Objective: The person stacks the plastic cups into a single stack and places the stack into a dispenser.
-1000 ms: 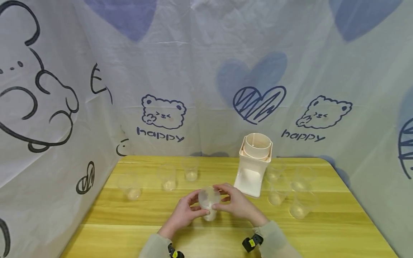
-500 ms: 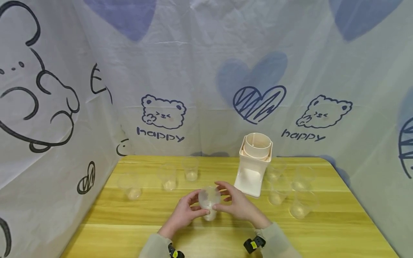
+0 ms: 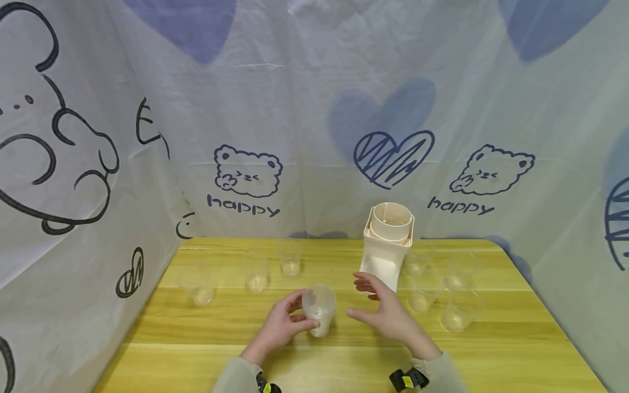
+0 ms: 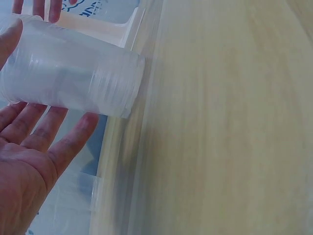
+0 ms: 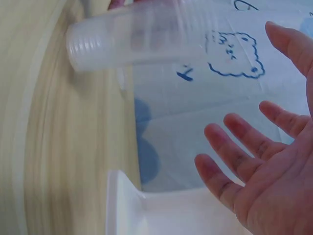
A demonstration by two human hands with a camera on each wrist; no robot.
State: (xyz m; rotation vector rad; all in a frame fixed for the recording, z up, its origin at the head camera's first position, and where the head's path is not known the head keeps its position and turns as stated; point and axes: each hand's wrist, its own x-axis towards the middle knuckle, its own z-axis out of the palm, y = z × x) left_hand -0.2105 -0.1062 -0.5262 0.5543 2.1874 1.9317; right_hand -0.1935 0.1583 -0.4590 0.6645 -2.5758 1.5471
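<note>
Where the clear cup (image 3: 319, 305) is: close in front of me, near the middle of the counter (image 3: 516, 338), mouth up, its base on or just above the wood; I cannot tell which. It looks cloudier than the others, so it may be several nested together.
My left hand (image 3: 285, 322): pinching the cup, thumb on the near side and fingers round the far left side. I judge the hold needs to be light, since thin plastic would buckle under a hard squeeze.
My right hand (image 3: 388, 316): just right of the cup and apart from it, fingers spread, thumb held away from them, gripping nothing. One hand seems enough to steady something this light.
Cream stand (image 3: 388, 249): beyond my right fingers, towards the far edge, a round ring (image 3: 391, 233) on top and a tray (image 3: 378, 266) facing me, probably turned so that the tray is easy to reach.
Left cups (image 3: 257, 281): three, mouths up, spaced well apart on the far left.
Right cups (image 3: 454, 319): four, grouped right of the stand, perhaps kept aside so that my sleeves don't knock them.
</note>
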